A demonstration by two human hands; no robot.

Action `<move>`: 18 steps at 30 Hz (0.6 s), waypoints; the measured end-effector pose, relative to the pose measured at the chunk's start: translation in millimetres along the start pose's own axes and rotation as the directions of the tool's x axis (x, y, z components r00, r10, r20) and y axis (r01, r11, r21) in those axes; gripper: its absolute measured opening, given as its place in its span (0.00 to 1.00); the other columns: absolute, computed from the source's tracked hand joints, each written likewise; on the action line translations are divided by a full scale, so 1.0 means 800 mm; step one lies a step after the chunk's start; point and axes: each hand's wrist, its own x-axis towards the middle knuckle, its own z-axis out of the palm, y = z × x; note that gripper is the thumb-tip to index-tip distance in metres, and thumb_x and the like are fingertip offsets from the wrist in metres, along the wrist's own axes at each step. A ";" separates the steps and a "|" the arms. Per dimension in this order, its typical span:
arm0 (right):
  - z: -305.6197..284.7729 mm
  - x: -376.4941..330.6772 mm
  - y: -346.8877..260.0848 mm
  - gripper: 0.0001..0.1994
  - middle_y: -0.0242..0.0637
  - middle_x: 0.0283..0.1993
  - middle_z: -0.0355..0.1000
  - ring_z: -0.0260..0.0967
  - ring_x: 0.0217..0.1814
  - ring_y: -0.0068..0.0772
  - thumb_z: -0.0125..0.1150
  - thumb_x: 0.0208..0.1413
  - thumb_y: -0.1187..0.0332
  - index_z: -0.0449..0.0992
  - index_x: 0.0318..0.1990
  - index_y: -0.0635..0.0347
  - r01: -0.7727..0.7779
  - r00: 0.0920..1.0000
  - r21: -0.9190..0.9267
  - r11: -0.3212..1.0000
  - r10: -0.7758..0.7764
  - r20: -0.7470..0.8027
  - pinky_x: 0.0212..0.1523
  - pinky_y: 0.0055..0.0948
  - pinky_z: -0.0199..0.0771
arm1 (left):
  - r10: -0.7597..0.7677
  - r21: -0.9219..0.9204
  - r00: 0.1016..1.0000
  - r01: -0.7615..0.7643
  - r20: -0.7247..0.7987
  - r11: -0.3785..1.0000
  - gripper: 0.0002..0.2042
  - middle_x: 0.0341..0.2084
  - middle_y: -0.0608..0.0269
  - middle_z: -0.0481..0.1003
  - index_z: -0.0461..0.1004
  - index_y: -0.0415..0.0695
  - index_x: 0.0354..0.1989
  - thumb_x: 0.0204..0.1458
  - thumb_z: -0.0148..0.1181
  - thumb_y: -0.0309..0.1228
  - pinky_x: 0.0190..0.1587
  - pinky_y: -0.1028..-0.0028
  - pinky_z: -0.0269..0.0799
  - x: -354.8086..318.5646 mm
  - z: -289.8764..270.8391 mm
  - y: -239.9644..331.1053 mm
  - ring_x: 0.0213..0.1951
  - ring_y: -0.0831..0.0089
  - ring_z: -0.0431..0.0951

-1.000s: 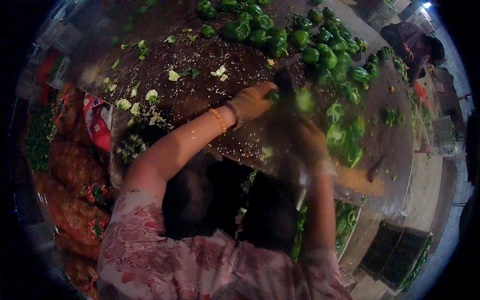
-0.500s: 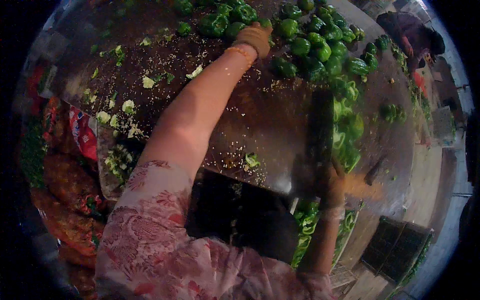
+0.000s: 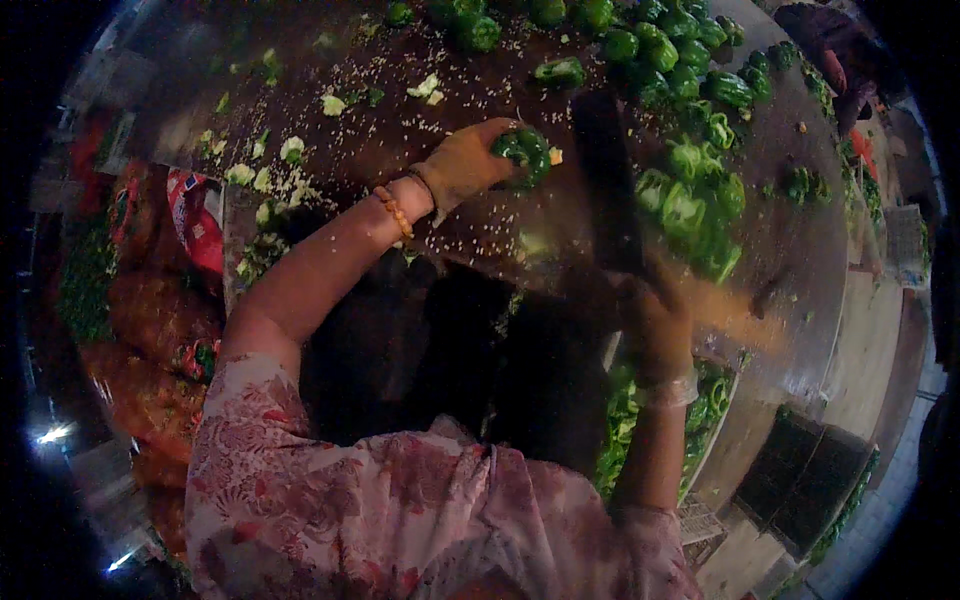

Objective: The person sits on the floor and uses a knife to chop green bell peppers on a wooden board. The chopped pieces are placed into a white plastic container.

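Observation:
My left hand (image 3: 468,165), in an orange-brown work glove, is closed around a whole green bell pepper (image 3: 522,157), holding it just above the dark tabletop (image 3: 480,222). In my gloved right hand (image 3: 655,318), blurred by motion, is a large knife with a broad dark blade (image 3: 605,185). Its blade stands to the right of the held pepper, apart from it. Cut green peppers (image 3: 690,205) lie in a heap just right of the blade. Beyond them spreads a pile of whole bell peppers (image 3: 665,50). Pale seeds and pepper cores (image 3: 292,150) are scattered left of my left hand.
A container of cut peppers (image 3: 620,425) sits below the table's near edge, beside my right forearm. Orange-brown sacks (image 3: 150,340) and a red and white bag (image 3: 197,222) are at left. A dark crate (image 3: 805,470) stands lower right; another person (image 3: 835,65) is far right.
My left hand has come back from the far pile toward me, now with a bell pepper in it. The knife in my right hand has swung left, away from the cut peppers.

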 end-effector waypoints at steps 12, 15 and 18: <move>0.021 -0.016 0.009 0.19 0.43 0.53 0.77 0.73 0.54 0.29 0.57 0.62 0.73 0.71 0.60 0.66 0.141 0.989 -0.278 0.950 -0.120 0.092 0.55 0.28 0.71 | 0.042 0.428 0.994 0.007 -0.103 0.904 0.27 0.42 0.45 0.78 0.69 0.40 0.51 0.44 0.69 0.39 0.51 0.57 0.73 0.011 0.009 -0.009 0.47 0.46 0.77; 0.021 -0.017 0.009 0.19 0.44 0.53 0.77 0.73 0.54 0.31 0.57 0.62 0.73 0.71 0.60 0.67 0.116 0.992 -0.279 0.953 -0.095 0.086 0.56 0.29 0.71 | 0.138 0.387 0.977 -0.065 -0.162 0.920 0.23 0.42 0.49 0.78 0.72 0.45 0.49 0.44 0.69 0.35 0.50 0.59 0.74 0.014 0.014 -0.033 0.46 0.51 0.79; 0.023 -0.019 -0.004 0.19 0.44 0.54 0.77 0.73 0.55 0.31 0.57 0.61 0.72 0.71 0.60 0.66 0.125 0.992 -0.385 0.915 -0.104 0.074 0.57 0.30 0.70 | 0.126 0.413 0.974 -0.038 -0.188 0.910 0.23 0.43 0.48 0.77 0.72 0.43 0.50 0.44 0.69 0.35 0.51 0.59 0.74 0.002 0.020 -0.005 0.48 0.51 0.78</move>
